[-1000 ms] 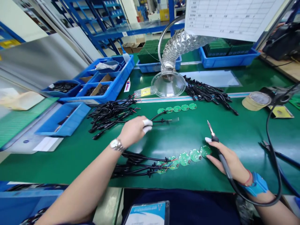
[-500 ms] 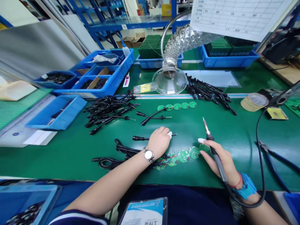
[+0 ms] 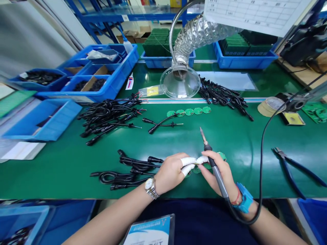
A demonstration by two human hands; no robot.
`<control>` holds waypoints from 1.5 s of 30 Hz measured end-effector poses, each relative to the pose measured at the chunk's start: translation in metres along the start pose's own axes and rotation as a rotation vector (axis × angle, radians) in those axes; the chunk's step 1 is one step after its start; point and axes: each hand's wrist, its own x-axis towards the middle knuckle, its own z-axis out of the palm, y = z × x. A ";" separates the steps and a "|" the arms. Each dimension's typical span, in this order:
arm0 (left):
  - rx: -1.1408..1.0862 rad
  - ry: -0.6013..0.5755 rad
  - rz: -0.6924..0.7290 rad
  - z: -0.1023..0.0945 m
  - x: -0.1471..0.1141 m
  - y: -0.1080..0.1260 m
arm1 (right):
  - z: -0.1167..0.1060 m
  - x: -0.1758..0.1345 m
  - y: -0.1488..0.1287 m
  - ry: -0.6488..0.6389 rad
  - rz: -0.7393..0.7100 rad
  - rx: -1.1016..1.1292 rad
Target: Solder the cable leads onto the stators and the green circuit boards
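My left hand (image 3: 170, 172), with white finger covers, pinches a black cable (image 3: 154, 159) whose connector end sticks out to the left. My right hand (image 3: 219, 172) grips a soldering iron (image 3: 218, 178), its bare tip pointing up and away. The fingertips of both hands meet over a row of round green circuit boards (image 3: 221, 156), where a thin wire end shows between them. My hands hide most of these boards. Black cables (image 3: 127, 177) lie left of my left hand, their right ends partly covered.
A second row of green boards (image 3: 189, 112) lies farther back with two loose cables (image 3: 163, 123). Cable bundles (image 3: 107, 114) lie left. A fume extractor hood (image 3: 181, 83) hangs above the bench. Pliers (image 3: 287, 163) lie right; the iron's cord (image 3: 261, 163) loops nearby. Blue bins (image 3: 245, 62) stand behind.
My left hand has picked up the single cable and brought it down to the near boards. My right hand has moved left with the soldering iron, and its fingertips now meet my left ones.
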 end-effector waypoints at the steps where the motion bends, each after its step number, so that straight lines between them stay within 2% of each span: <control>1: 0.006 0.004 -0.006 0.000 0.000 -0.001 | 0.000 0.000 0.000 0.010 -0.010 -0.007; 5: -0.046 -0.007 -0.042 0.000 0.001 -0.001 | -0.001 -0.002 -0.001 0.024 -0.043 -0.026; 10: -0.232 -0.019 -0.149 0.000 0.003 0.000 | 0.000 -0.004 0.003 0.008 0.013 0.005; 16: 0.171 -0.093 -0.160 0.010 0.003 -0.002 | -0.018 -0.015 0.009 0.033 0.024 -0.067; 20: 0.215 -0.127 -0.165 0.015 0.003 -0.002 | -0.036 -0.028 0.008 0.049 -0.002 -0.101; 26: 0.234 -0.130 -0.159 0.015 0.004 0.000 | -0.053 -0.037 -0.004 0.018 -0.182 -0.237; 32: 0.209 -0.123 -0.164 0.014 0.005 -0.001 | -0.043 -0.037 -0.012 -0.057 -0.169 -0.140; 45: 0.191 -0.115 -0.156 0.015 0.004 -0.002 | -0.038 -0.034 -0.012 -0.044 -0.145 -0.185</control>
